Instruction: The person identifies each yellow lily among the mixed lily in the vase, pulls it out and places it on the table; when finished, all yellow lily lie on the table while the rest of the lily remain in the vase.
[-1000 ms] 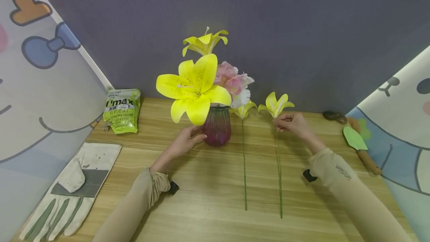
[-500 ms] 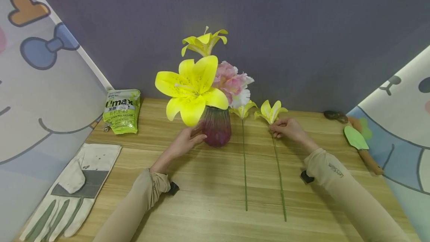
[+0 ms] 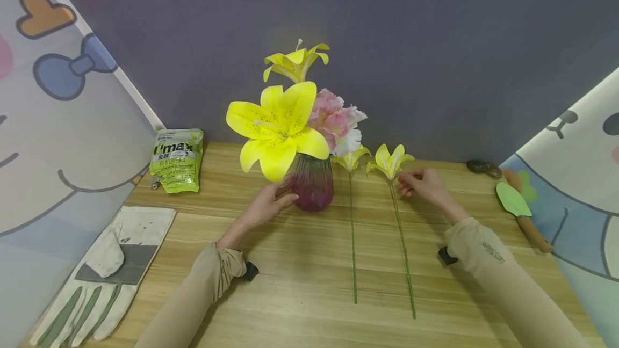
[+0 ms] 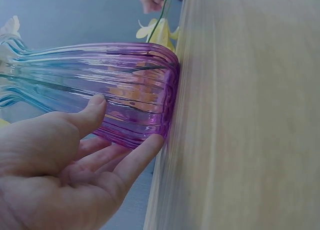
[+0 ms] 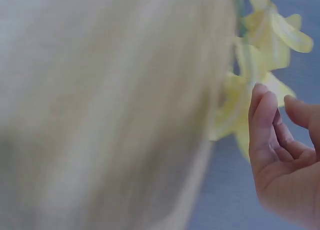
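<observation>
Head view: yellow lily [image 3: 388, 162], pale-streaked petals flared, long thin green stem along the wooden surface [image 3: 300, 294], right of a second lily [image 3: 350, 160], with the right hand [image 3: 423, 186] just beside its bloom; ribbed vase [image 3: 313, 184] upright, holding a big speckled yellow bloom [image 3: 278, 130], a higher yellow bloom [image 3: 297, 62] and a pink-and-white flower [image 3: 336, 120]. Left wrist: vase see-through, purple base shading to blue, left hand [image 4: 65, 160] gripping its side between thumb and fingers. Right wrist, partly blurred: right hand's thumb and fingers parted, holding nothing, yellow petals behind
</observation>
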`<state>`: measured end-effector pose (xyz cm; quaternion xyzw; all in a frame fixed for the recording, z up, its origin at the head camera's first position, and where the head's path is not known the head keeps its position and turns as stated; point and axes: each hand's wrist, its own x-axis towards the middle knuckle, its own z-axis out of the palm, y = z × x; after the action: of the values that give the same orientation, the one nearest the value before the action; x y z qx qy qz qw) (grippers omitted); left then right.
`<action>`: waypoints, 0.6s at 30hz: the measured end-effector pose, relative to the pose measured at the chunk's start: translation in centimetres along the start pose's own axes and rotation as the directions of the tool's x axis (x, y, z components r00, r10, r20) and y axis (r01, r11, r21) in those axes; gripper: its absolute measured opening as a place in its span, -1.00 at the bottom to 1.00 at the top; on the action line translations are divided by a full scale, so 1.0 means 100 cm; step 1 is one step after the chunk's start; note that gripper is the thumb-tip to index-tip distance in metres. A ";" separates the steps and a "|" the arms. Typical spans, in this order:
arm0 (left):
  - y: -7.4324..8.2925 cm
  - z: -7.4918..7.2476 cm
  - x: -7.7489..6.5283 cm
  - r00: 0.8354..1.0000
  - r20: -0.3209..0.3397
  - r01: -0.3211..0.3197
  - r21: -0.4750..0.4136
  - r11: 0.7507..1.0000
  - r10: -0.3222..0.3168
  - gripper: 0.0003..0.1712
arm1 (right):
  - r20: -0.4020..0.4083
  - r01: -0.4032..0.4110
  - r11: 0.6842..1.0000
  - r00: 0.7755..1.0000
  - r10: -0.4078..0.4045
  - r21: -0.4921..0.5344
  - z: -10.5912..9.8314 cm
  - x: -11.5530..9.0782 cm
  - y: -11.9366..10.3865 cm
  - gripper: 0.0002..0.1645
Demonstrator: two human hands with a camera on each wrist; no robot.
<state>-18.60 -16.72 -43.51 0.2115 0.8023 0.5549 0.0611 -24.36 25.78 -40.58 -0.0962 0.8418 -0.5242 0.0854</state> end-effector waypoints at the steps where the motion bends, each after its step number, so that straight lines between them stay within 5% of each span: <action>1: 0.000 0.000 0.000 1.000 0.001 -0.002 -0.002 1.000 0.002 -0.28 | -0.022 0.030 0.999 0.999 -0.031 -0.021 -0.002 -0.002 -0.004 -0.57; 8: 0.002 0.002 0.000 0.999 -0.024 0.033 -0.006 0.999 -0.033 -0.34 | -0.176 0.167 0.977 0.966 -0.188 -0.132 -0.009 -0.014 -0.046 -0.59; 18: 0.001 0.002 0.000 1.000 -0.017 0.026 -0.008 1.000 -0.026 -0.29 | -0.239 0.301 0.953 0.923 -0.301 -0.038 -0.001 -0.022 -0.100 -0.65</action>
<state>-18.48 -16.54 -43.53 0.1963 0.8031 0.5591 0.0624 -21.51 22.14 -31.45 -0.1597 0.8215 -0.5384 -0.0993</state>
